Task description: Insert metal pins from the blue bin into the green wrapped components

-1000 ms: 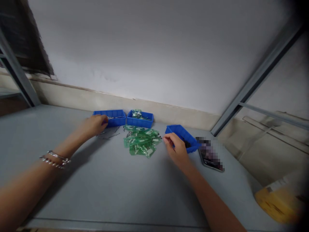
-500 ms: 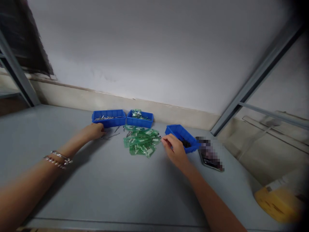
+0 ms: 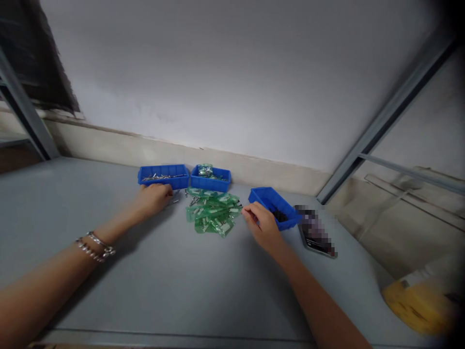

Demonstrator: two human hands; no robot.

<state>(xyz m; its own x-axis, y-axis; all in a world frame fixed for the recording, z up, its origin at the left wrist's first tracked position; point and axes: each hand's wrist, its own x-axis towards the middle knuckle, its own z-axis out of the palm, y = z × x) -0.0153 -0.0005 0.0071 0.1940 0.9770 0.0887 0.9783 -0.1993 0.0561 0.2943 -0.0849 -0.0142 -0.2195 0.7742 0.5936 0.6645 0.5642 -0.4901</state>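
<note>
My left hand (image 3: 155,198) is at the front of the left blue bin (image 3: 178,183), which holds thin metal pins or screws (image 3: 160,177). Its fingers are closed beside a few loose screws (image 3: 177,196) on the table; whatever they grip is hidden. My right hand (image 3: 262,224) is pinched at the right edge of a pile of green-tinted plastic packets (image 3: 212,211) with small metal and white parts inside. What sits between its fingertips is too small to tell. Just beyond it, the right blue bin (image 3: 260,196) contains small dark pieces (image 3: 279,215).
A middle blue bin (image 3: 209,184) with green packets stands against the wall. A phone (image 3: 316,235) lies right of the bins. Metal frame posts (image 3: 385,106) rise at both sides. Something yellow (image 3: 417,305) is at the lower right, beyond the grey table (image 3: 203,291).
My left hand has moved right and slightly nearer along the left bin's front, toward the loose screws. My right hand has stayed nearly still.
</note>
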